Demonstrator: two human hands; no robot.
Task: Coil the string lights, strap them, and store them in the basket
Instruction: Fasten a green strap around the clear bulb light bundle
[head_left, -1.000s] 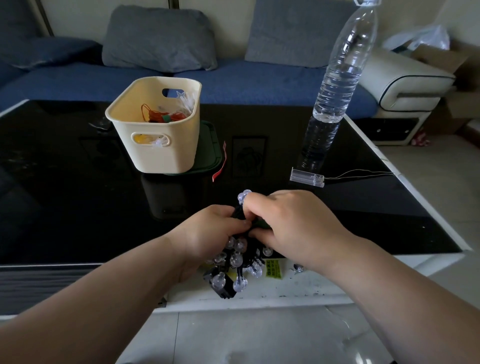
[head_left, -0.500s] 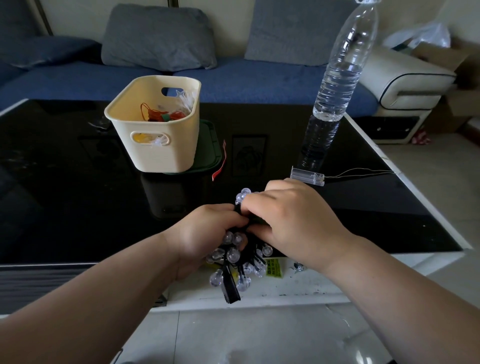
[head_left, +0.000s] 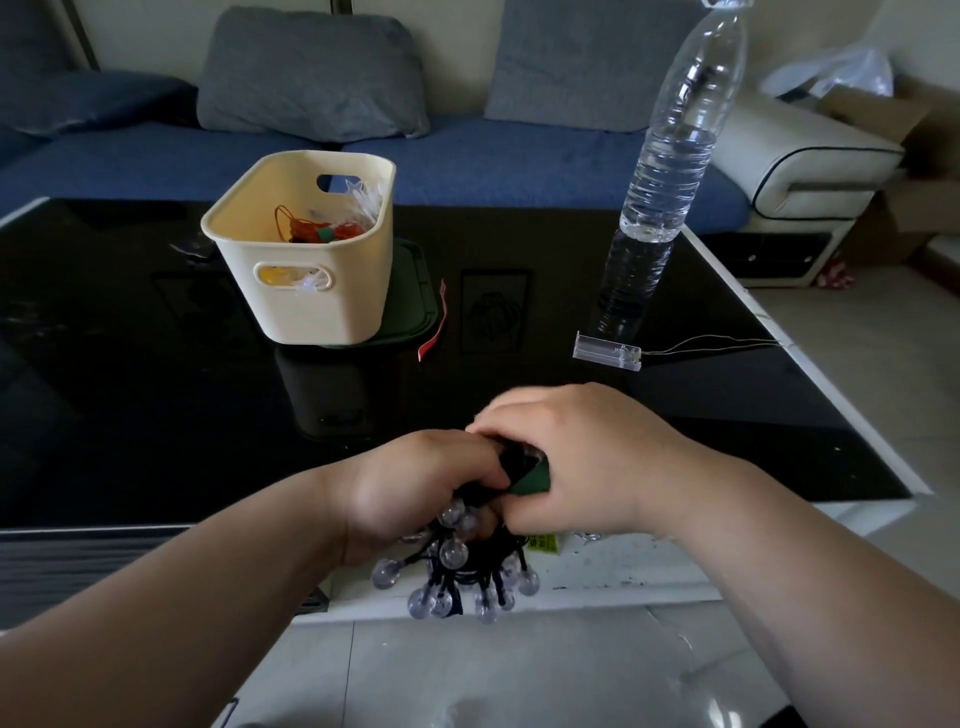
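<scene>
Head view, single frame.

Lights (head_left: 457, 577): a bunched coil of black cord with clear round bulbs, held in both hands over the near edge of the table (head_left: 156, 389). The bulbs hang below the hands, in front of the table's white rim. The coil is well apart from the basket.

Left hand (head_left: 415, 493): fingers curled round the top of the coil, back of the hand toward the camera.

Right hand (head_left: 587, 462): fingers curled, pinching the strap (head_left: 524, 467) against the top of the coil. The strap shows one black face and one green face. Cannot tell whether it is closed round the coil. The two hands touch each other at the fingers.

Basket (head_left: 353, 291): cream, upright, on the far left part of the table, standing on a dark green lid (head_left: 415, 296). Inside it lie an orange cord bundle with a green band and some clear star-shaped lights.

Other items on the table:
- A red strip (head_left: 434, 327) lies just right of the lid.
- A clear bottle (head_left: 670, 156) stands upright at far right.
- A clear battery box (head_left: 605, 352) lies near the bottle's base, with a thin wire (head_left: 717, 343) running right from it.
- A yellow sticker (head_left: 543, 544) sits on the rim under the right hand.

A blue sofa (head_left: 519, 166) with grey cushions stands behind the table.
</scene>
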